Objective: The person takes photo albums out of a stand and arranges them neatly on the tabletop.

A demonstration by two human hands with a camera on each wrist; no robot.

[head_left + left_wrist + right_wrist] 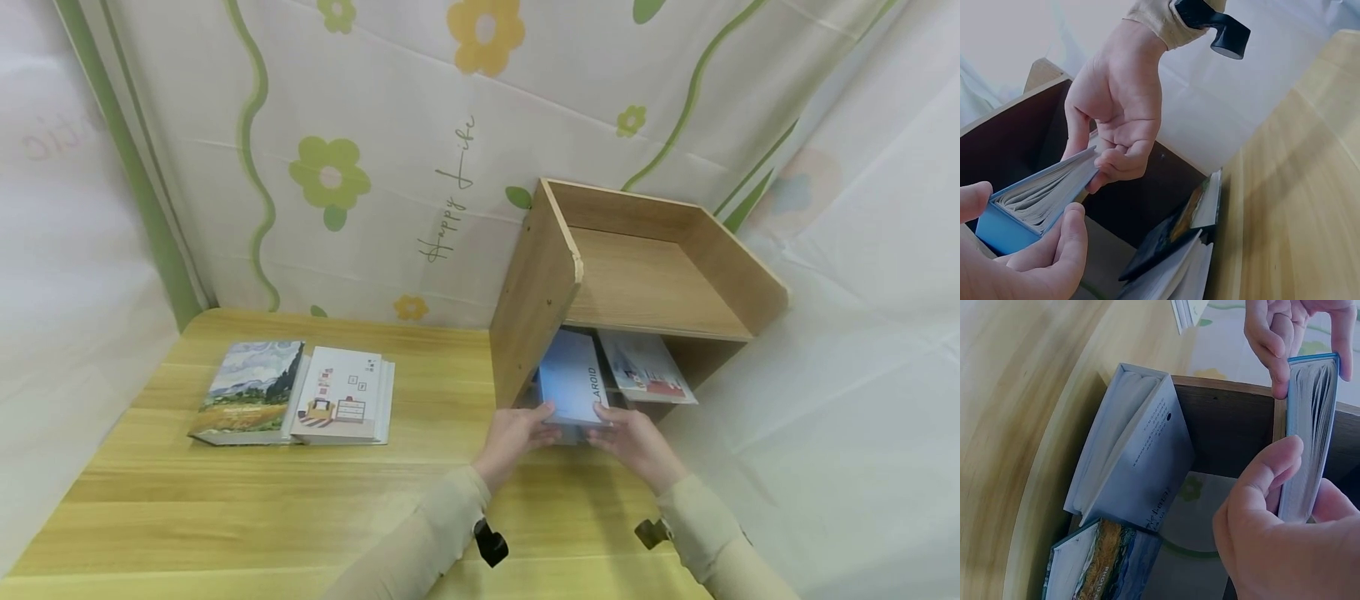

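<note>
A blue book (572, 379) with lettering ending in "LAROID" lies flat at the mouth of the wooden shelf unit's covered compartment. My left hand (517, 437) pinches its near left corner, thumb on top and fingers beneath. At the right corner, my right hand (636, 442) grips it the same way. Both wrist views show the page edges of this blue book (1047, 194) between the two hands. Beside it in the compartment, a white illustrated book (647, 367) sticks out a little. Below, a white book (1135, 450) and a book with a painted cover (1110, 562) stand in the unit.
The wooden shelf unit (528, 308) stands at the right of the table (225, 517), its open top tray (645, 279) above the compartment. On the left lie a landscape-painting book (251, 387) and a white book with a furniture drawing (341, 392). A printed curtain (390, 100) hangs behind.
</note>
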